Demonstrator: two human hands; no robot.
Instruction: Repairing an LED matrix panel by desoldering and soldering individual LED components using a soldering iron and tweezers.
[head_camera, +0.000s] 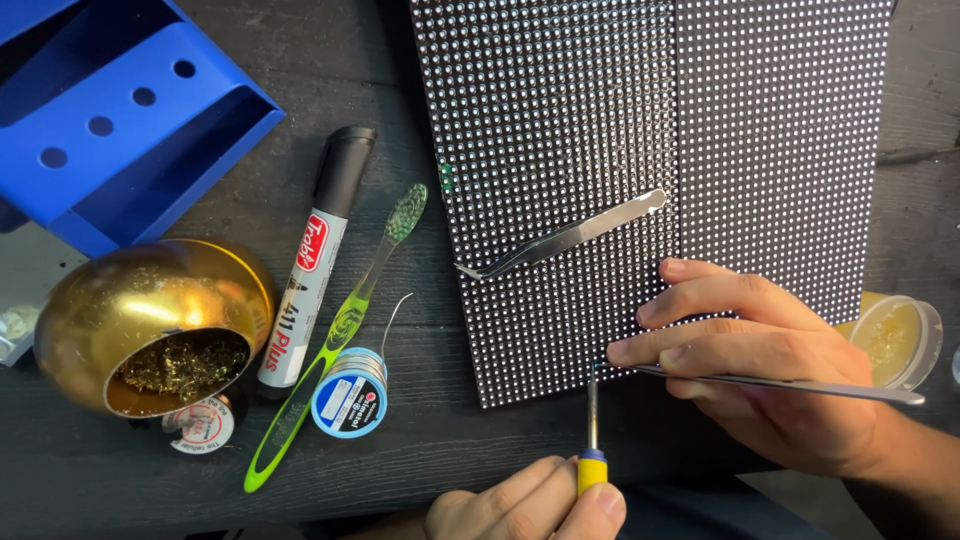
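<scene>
A black LED dot-matrix panel lies flat on the dark wooden table. My right hand comes in from the right and grips thin silver tweezers, whose tip rests at the panel's lower edge. My left hand, at the bottom edge of the view, grips a tool with a yellow and blue handle. Its thin metal shaft points up and meets the tweezer tip at the panel's edge. A second pair of curved silver tweezers lies loose on the panel.
Left of the panel lie a black and white marker, a green toothbrush and a blue solder spool. A gold ball holder with brass wool and a blue perforated stand sit at the left. A small round jar stands at the right.
</scene>
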